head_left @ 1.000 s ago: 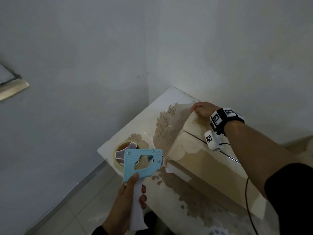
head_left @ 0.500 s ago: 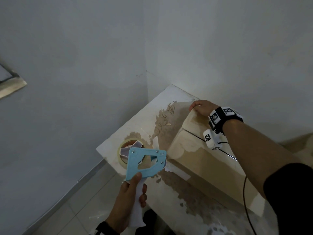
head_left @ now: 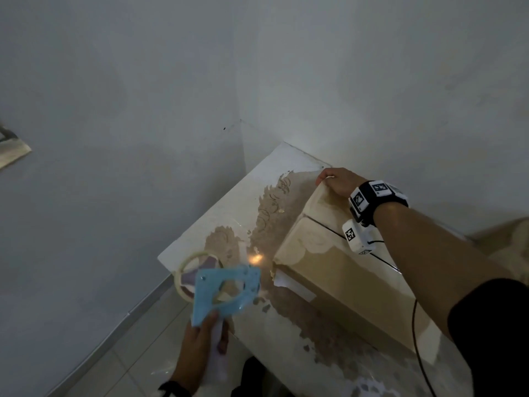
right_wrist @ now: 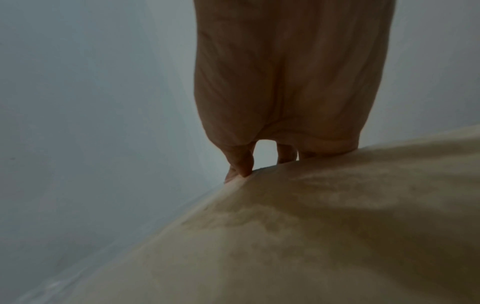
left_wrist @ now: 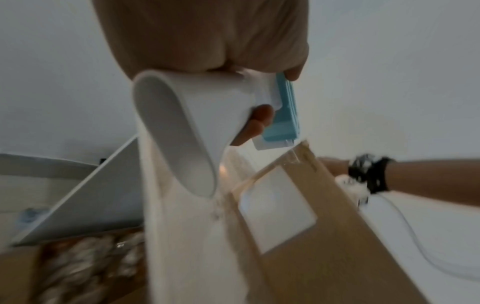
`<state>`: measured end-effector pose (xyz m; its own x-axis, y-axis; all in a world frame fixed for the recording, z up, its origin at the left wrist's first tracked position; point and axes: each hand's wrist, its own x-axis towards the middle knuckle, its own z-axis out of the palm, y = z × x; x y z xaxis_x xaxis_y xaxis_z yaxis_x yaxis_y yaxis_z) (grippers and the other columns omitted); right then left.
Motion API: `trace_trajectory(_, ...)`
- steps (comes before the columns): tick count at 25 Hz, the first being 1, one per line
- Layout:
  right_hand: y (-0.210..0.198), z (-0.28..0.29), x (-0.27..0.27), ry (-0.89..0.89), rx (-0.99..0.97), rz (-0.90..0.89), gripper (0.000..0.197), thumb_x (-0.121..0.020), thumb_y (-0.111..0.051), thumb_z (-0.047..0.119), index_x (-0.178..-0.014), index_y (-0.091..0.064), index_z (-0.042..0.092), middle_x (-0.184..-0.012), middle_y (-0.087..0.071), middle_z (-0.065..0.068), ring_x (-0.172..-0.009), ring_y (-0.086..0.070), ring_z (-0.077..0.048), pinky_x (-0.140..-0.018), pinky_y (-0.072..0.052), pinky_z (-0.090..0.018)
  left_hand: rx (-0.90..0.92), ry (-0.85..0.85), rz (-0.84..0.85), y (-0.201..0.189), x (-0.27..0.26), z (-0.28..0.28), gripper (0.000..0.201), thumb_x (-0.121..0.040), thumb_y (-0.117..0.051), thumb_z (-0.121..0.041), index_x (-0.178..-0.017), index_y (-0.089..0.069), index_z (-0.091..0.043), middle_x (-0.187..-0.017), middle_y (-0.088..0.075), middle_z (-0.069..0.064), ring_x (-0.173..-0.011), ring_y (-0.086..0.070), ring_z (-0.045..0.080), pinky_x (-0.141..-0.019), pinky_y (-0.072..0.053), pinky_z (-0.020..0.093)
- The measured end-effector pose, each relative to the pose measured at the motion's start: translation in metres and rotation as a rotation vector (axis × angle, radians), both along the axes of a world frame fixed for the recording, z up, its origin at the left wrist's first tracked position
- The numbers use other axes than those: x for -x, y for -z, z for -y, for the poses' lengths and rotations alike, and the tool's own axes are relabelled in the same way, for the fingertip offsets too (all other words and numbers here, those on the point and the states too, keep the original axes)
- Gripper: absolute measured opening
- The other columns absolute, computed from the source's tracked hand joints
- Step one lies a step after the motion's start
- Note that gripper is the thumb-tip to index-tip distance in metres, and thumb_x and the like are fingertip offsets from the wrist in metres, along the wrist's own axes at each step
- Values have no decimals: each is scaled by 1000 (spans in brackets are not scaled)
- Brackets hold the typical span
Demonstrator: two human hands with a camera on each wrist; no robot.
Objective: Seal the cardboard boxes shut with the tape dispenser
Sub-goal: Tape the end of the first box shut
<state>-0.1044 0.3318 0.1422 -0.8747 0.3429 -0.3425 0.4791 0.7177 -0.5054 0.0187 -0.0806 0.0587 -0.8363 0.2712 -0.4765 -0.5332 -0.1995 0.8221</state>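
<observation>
A tan cardboard box [head_left: 337, 282] lies on the worn white table [head_left: 229, 213], its top flaps closed along a centre seam. My right hand [head_left: 332, 180] grips the box's far corner, fingers [right_wrist: 240, 166] curled over the edge. My left hand [head_left: 211, 336] holds the white handle [left_wrist: 197, 115] of the blue tape dispenser [head_left: 226, 287]. The dispenser hangs in the air just left of the box's near end, its tape roll [head_left: 189, 273] pointing away from me. In the left wrist view, a white label [left_wrist: 278, 207] shows on the box's end.
The table stands in a corner between two grey walls. Its left edge drops to a tiled floor [head_left: 128, 353]. A cable [head_left: 415, 325] runs from my right wrist camera across the box. Another box with crumpled contents [left_wrist: 85, 267] sits below.
The dispenser has tilted and drifted a little left and toward me, away from the box's end. My right hand has stayed on the far corner.
</observation>
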Motion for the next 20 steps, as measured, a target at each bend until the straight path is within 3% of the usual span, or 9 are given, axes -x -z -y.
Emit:
trace_trajectory(2, -1, -2, 0, -29, -30, 9, 38, -91, -36, 6, -107, -69, 16, -130, -58, -9, -117, -52, -26, -86, -33, -25, -159, -80, 89, -18, 25, -33, 29, -83, -60, -35, -99, -59, -11, -57, -55, 5, -47, -54, 17, -45, -51, 32)
trace_trajectory(3, 0, -3, 1, -60, -51, 14, 37, -91, -37, 6, -105, -69, 16, -127, -59, -10, -115, -54, -27, -85, -34, -25, -184, -91, 106, -24, 34, -49, 33, -86, -57, -40, -106, -58, -14, -68, -62, 6, -59, -62, 20, -57, -57, 38)
trace_trajectory(4, -3, -3, 3, -101, -86, 12, 36, -90, -38, 5, -100, -70, 18, -124, -60, -11, -109, -57, -29, -83, -36, -26, -176, -105, 116, -30, 42, -66, 33, -92, -49, -39, -114, -56, -16, -77, -65, 6, -65, -67, 19, -63, -59, 37)
trace_trajectory(7, -10, -2, 8, -238, -198, 33, 30, -87, -49, 13, -79, -68, 35, -119, -57, -17, -93, -58, -29, -83, -47, -34, -176, -147, 156, -37, 53, -101, 37, -95, -46, -43, -116, -53, -14, -69, -58, 2, -44, -62, 7, -43, -52, 20)
trace_trajectory(10, -10, 12, 0, -368, -294, 64, 22, -86, -54, 20, -90, -72, 32, -125, -50, -6, -113, -50, -26, -99, -41, -43, -292, -244, 214, -41, 57, -113, 50, -81, -57, -50, -116, -55, -15, -59, -55, -1, -48, -54, 11, -47, -51, 26)
trace_trajectory(14, 1, 34, -33, -481, -379, -85, 28, -89, -48, 26, -103, -69, 40, -133, -56, 1, -131, -43, -25, -110, -29, -48, -349, -300, 169, -38, 57, -114, 35, -96, -45, -43, -111, -59, -15, -57, -52, 0, -45, -51, 10, -45, -48, 24)
trace_trajectory(16, 10, 51, -51, -556, -386, -86, 38, -92, -34, 31, -113, -65, 38, -134, -56, 4, -136, -37, -26, -112, -21, -51, -314, -292, 173, -41, 59, -118, 36, -98, -41, -41, -113, -56, -12, -62, -49, 2, -43, -50, 8, -51, -44, 27)
trace_trajectory(18, 11, 77, -64, -654, -393, -78, 50, -89, -22, 37, -119, -63, 35, -133, -57, 5, -135, -38, -26, -111, -20, -49, -252, -266, 167, -45, 61, -122, 33, -101, -32, -36, -100, -54, -12, -64, -45, 4, -42, -50, 7, -54, -40, 28)
trace_trajectory(20, 9, 101, -74, -722, -396, -64, 41, -95, -30, 32, -123, -60, 35, -137, -54, 6, -137, -35, -23, -113, -16, -47, -234, -261, 174, -46, 61, -121, 31, -101, -32, -37, -95, -55, -17, -65, -46, 3, -48, -49, 10, -55, -44, 28)
